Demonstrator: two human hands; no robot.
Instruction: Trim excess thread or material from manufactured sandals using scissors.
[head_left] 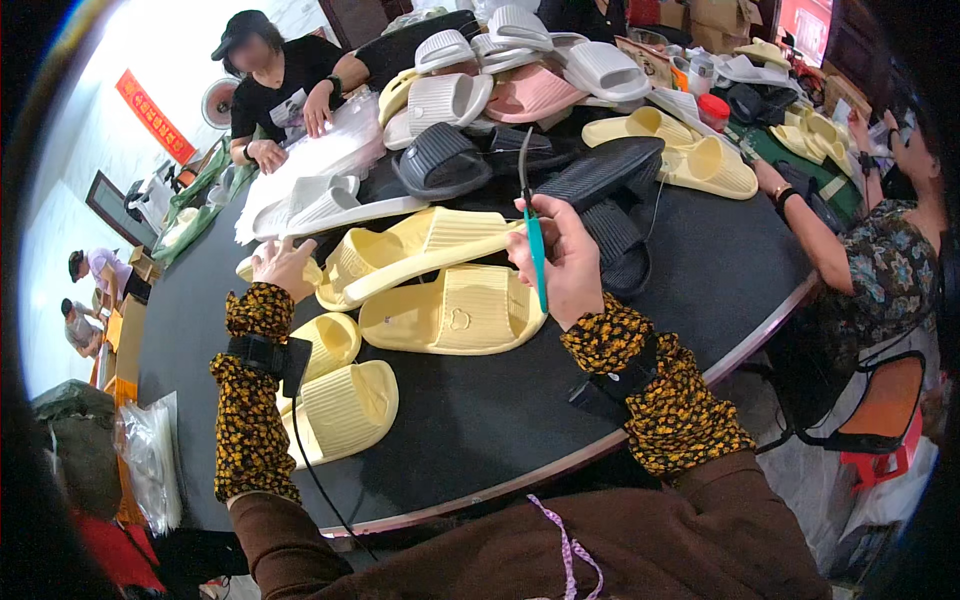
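My left hand (284, 268) rests with bent fingers round the end of a pale yellow slipper (250, 266). My right hand (562, 255) grips a teal-handled tool (535, 255) with a long, thin, dark metal tip pointing up and away. Between my hands, a yellow slipper (430, 262) lies tilted on its side, its right end close to my right fingers; whether they touch it, I cannot tell. In front of it lies another yellow slipper (455, 312) with a small raised outline on its strap. More yellow slippers (345, 405) lie beside my left forearm.
Grey, pink and black slippers (440, 105) pile up on the dark round table (490, 400). Across it, a person in black (283, 90) handles clear plastic bags (325, 150). At right, another person's arm (815, 225) reaches in near yellow slippers (710, 165). An orange chair (880, 400) stands right.
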